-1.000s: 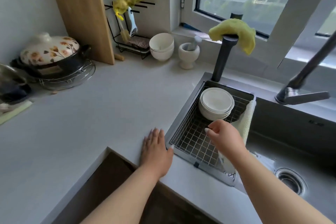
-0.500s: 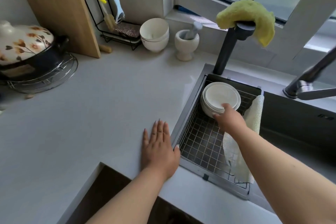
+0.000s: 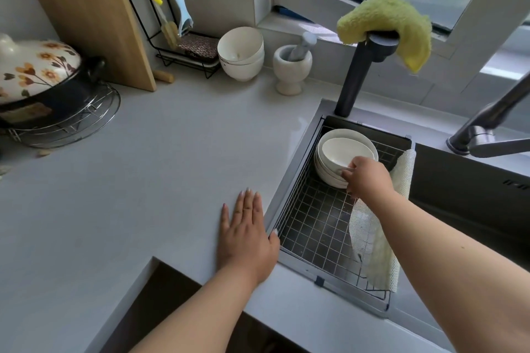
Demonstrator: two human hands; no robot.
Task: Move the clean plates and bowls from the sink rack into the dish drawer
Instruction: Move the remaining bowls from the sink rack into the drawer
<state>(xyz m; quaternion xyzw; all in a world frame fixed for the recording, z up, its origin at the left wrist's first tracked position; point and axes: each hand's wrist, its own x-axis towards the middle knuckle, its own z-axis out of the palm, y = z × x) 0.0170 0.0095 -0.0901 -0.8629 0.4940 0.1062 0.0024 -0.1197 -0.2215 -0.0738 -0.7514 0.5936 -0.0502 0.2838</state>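
right hand [image 3: 368, 178] has its grip clamped on the near rim of the top plate [image 3: 345, 153] of the stack in the sink rack [image 3: 312, 221] right of center, left hand [image 3: 246, 235] lying flat and open on the desk [image 3: 160, 169] just beside it

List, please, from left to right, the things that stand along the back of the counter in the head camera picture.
Flowered pot → wooden cutting board → black wire rack → stacked white bowls → mortar with pestle → dark faucet post with a yellow-green cloth draped over it.
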